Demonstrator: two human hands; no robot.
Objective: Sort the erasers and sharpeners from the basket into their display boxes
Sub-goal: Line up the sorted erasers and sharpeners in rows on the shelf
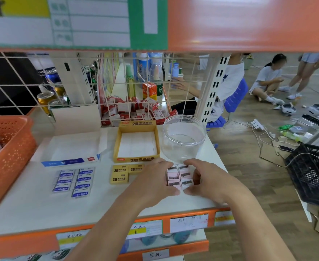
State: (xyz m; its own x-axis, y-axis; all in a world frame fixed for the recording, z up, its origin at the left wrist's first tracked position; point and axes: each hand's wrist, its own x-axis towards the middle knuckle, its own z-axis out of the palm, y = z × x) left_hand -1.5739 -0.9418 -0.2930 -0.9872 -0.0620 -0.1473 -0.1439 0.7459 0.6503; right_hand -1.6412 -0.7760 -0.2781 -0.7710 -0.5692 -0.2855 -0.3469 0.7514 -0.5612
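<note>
Fingers of the left hand [154, 178] and right hand [206, 178] are curled round a block of sharpeners [178, 176], lower centre, apparently squared up for one lift into the clear jar [183, 146] just above. Erasers [73, 180] are lined up leftward, the orange basket [8, 157] at the left edge.

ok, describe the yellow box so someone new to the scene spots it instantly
On the white shelf, look just behind the left hand and right hand, which hold the sharpeners. The yellow box sits between a white-blue box and a clear jar. Of these containers it alone is yellow, with 2B printed on its front.
</note>
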